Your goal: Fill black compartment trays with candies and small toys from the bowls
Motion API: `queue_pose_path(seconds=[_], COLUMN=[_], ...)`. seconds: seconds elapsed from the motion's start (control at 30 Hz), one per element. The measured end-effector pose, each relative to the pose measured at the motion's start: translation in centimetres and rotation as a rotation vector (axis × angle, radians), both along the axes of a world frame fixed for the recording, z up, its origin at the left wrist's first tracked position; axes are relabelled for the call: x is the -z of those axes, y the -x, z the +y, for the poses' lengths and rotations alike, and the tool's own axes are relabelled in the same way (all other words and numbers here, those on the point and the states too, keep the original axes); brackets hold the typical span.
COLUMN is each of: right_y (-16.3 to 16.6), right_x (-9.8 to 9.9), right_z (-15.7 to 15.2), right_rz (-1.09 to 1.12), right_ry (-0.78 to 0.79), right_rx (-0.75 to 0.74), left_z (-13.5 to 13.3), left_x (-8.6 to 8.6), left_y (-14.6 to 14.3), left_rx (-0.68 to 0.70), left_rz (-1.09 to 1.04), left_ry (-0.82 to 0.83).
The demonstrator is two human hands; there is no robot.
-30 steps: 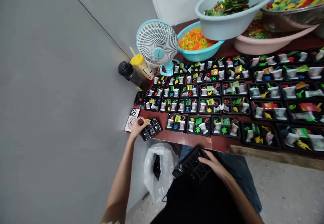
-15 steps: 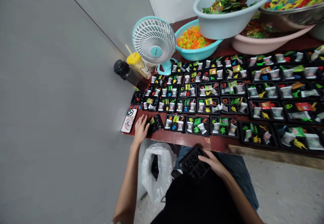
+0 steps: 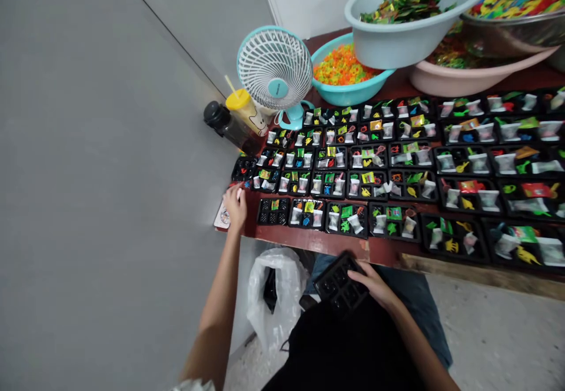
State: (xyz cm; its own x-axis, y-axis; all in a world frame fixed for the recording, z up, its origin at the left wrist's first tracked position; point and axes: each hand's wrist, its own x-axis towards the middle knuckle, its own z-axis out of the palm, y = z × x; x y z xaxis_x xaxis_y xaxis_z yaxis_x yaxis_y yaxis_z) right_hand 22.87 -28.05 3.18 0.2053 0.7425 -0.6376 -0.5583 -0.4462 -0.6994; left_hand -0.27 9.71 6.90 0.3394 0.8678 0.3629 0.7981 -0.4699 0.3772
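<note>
My left hand (image 3: 235, 207) has its fingers curled over the phone (image 3: 223, 218), which lies in a pale patterned case at the table's left corner. The hand hides most of the phone's right side. Just right of this hand sits a black compartment tray (image 3: 273, 218) with one yellow-green packet in it. Over my lap, my right hand (image 3: 371, 281) grips an empty black compartment tray (image 3: 339, 282) by its right side, tilted. Whether more trays are stacked under it, I cannot tell.
Rows of filled black trays (image 3: 346, 220) cover the dark red table. A fan (image 3: 276, 73), a dark bottle (image 3: 229, 127) and a yellow-lidded cup (image 3: 247, 111) stand at the back left. Basins (image 3: 397, 49) hold small colourful pieces. A plastic bag (image 3: 285, 297) hangs open below the table edge.
My left hand has moved left from the nearby black tray onto the phone. That tray, tilted before, now lies straight in line with the front row. My right hand stays on its tray.
</note>
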Motion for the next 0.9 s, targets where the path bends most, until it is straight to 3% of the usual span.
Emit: queue_pose_path(seconds=[0.1,0.23,0.53,0.73,0.9], right_y=[0.1,0.3,0.4,0.5,0.3], right_x=[0.0,0.1,0.9,0.7,0.7], right_z=[0.0,0.0,-0.2,-0.1,-0.1], right_rz=[0.018,0.031,0.029,0.061,0.020], right_ry=[-0.007,-0.020,-0.025,-0.024,-0.012], right_rx=[-0.001,-0.004,0.017,0.025,0.008], left_z=[3.6,4.9,3.1,0.6,-2.7], left_x=[-0.5,-0.3,0.5,0.0,-0.3], left_y=[0.3,-0.2,-0.4,0.3,-0.5], left_rx=[-0.139,-0.061,-0.053,-0.062,0.212], left_rz=[0.226,0.305,0.313,0.183,0.007], left_ry=[0.065,0.090,0.044,-0.023,0.034])
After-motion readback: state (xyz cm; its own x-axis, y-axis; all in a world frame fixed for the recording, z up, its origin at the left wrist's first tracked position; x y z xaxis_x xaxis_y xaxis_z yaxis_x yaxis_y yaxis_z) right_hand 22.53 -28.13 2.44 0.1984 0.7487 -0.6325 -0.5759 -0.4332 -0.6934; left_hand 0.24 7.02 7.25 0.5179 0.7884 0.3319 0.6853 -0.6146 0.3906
